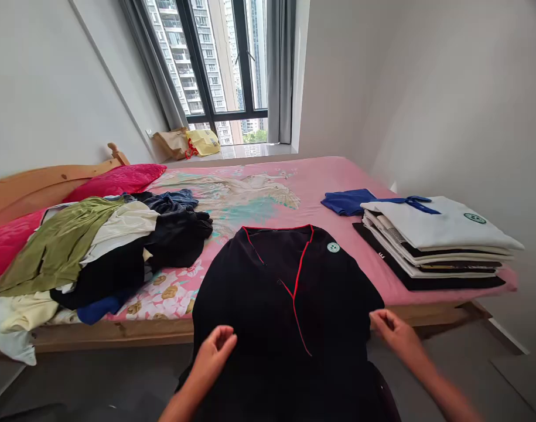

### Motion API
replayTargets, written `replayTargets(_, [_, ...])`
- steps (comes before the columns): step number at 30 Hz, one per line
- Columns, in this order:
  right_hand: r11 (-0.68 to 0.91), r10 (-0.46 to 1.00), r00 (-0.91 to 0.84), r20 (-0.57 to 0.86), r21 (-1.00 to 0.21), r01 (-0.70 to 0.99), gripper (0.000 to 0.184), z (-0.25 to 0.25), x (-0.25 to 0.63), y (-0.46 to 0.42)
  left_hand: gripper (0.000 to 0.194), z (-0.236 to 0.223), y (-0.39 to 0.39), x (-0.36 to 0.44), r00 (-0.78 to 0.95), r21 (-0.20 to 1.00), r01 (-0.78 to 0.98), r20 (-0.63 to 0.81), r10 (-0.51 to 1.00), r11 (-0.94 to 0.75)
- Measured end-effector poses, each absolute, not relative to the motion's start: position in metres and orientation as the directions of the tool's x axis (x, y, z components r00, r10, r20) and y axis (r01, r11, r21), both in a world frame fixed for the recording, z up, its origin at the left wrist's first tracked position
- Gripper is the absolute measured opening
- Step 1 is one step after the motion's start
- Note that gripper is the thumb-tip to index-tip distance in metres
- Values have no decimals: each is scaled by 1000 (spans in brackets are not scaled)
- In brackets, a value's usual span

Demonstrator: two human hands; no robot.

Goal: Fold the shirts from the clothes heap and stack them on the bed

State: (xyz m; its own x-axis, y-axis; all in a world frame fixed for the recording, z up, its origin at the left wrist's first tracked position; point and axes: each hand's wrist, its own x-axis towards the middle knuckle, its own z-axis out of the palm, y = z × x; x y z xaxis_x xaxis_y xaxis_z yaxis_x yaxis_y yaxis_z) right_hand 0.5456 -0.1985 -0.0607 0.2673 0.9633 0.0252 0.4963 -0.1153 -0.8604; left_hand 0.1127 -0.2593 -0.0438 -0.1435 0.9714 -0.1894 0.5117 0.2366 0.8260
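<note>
A black shirt (263,316) with red trim along its V-neck and a round white-and-green badge (333,247) lies spread over the bed's near edge, its lower part hanging toward me. My left hand (215,347) is in front of the shirt's left side, fingers curled toward the thumb; any cloth in them is lost against the black. At the sleeve edge on the right, my right hand (394,333) is closed in a pinch on the fabric.
A heap of loose clothes (57,246) covers the bed's left side by pink pillows (113,183). On the right stands a stack of folded shirts (443,240) beside a blue garment (349,202). Bags (204,142) rest on the windowsill. The wooden bed edge (118,335) runs across in front.
</note>
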Motion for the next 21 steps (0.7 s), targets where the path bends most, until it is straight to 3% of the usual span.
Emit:
replayTargets(2, [-251, 951, 263, -161, -898, 360, 45, -108, 539, -237, 36, -74, -303, 129, -137, 767, 594, -200, 970, 243])
replayTargets(4, [-331, 921, 307, -239, -897, 293, 53, -133, 525, -269, 37, -83, -325, 147, -145, 666, 712, -168, 975, 221])
replayTargets(7, [-286, 942, 291, -167, -852, 439, 61, -134, 502, -296, 45, -79, -327, 171, -136, 461, 867, -143, 980, 188])
replayTargets(11, [-78, 996, 22, -85, -752, 654, 57, -115, 494, -305, 63, -76, -315, 179, -80, 243, 961, -223, 972, 134])
replayTargets(13, [-44, 996, -30, -90, -722, 691, 52, -114, 500, -305, 60, -75, -313, 174, -86, 242, 959, -239, 967, 145])
replayTargets(15, [-43, 993, -44, -106, -696, 717, 52, -116, 506, -306, 52, -72, -316, 165, -94, 317, 936, -199, 976, 155])
replayTargets(18, [19, 990, -106, -89, -671, 741, 60, -119, 508, -309, 44, -64, -323, 153, -106, 452, 880, -115, 988, 147])
replayTargets(21, [62, 979, -171, -109, -641, 765, 72, -116, 506, -313, 39, -55, -331, 144, -136, 497, 853, -85, 987, 160])
